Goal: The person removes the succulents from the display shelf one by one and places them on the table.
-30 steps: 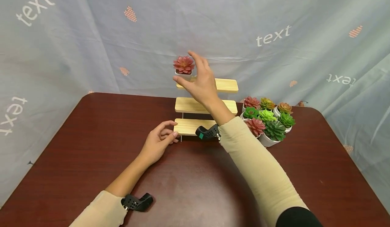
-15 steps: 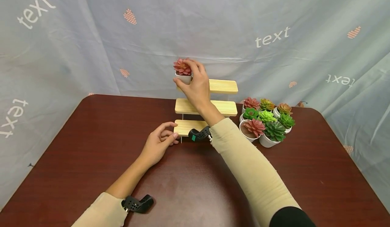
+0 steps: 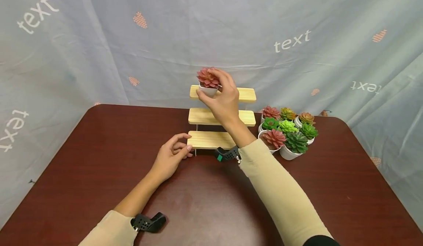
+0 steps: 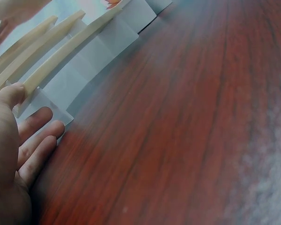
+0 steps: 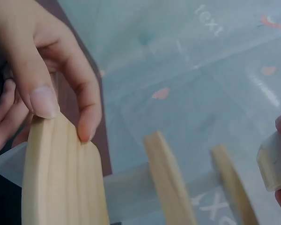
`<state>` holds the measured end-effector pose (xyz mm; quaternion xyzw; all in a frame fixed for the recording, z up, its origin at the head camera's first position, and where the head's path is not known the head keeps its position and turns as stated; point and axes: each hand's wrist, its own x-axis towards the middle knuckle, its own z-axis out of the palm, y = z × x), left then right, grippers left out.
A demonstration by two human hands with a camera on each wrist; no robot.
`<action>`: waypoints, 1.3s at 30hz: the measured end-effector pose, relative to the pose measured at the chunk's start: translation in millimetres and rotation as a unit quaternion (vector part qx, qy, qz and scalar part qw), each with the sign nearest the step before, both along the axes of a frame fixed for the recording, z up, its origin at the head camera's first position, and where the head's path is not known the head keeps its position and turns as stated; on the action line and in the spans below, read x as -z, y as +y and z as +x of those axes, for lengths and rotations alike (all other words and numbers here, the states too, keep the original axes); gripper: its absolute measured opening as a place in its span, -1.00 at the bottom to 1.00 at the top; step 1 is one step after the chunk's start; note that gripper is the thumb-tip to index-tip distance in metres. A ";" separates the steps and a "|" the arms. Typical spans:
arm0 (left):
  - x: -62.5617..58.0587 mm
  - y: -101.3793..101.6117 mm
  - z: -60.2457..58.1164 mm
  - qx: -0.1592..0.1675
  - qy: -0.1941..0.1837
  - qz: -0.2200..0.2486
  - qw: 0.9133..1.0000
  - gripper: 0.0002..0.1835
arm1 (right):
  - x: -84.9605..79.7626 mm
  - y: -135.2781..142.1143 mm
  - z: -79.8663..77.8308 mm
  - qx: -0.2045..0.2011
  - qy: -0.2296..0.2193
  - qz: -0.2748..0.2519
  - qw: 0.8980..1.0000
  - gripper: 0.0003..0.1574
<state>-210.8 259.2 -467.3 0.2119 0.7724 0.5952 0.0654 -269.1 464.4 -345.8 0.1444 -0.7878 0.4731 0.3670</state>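
Note:
My left hand (image 3: 169,157) pinches the left end of the lowest board of a three-tier wooden display stand (image 3: 211,140), thumb on its front edge and index finger on the far edge. In the left wrist view the other fingers (image 4: 35,157) lie by the clear side support. My right hand (image 3: 226,99) holds a potted red succulent (image 3: 208,78) by its small white square pot, thumb in front and fingers behind. It overlaps the left part of the top board (image 3: 247,94). In the right wrist view the white pot (image 5: 272,159) shows at the right edge, beyond the boards.
Several potted succulents stand close together right of the stand, among them a dark green succulent (image 3: 296,143) and a red succulent (image 3: 273,138) tilted in its round pot. A printed grey curtain (image 3: 158,47) hangs behind the dark red table (image 3: 109,158).
The right hand, at first spread around the red succulent at the top board's left end, has closed on the pot and brought it right and nearer. The left hand keeps its hold.

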 end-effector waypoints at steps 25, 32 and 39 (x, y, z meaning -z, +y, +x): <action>-2.1 2.4 -0.1 0.000 0.005 0.001 1.000 -0.61 | -23.1 102.1 107.8 -0.029 0.113 -0.061 0.991 -0.26; -0.8 3.0 -0.8 0.001 0.006 0.001 1.000 -0.60 | -22.4 140.0 138.6 0.013 0.129 -0.081 0.988 -0.26; -1.1 3.8 -0.8 -0.001 0.008 -0.003 1.000 -0.61 | -24.8 164.7 174.1 0.085 0.128 -0.078 0.985 -0.31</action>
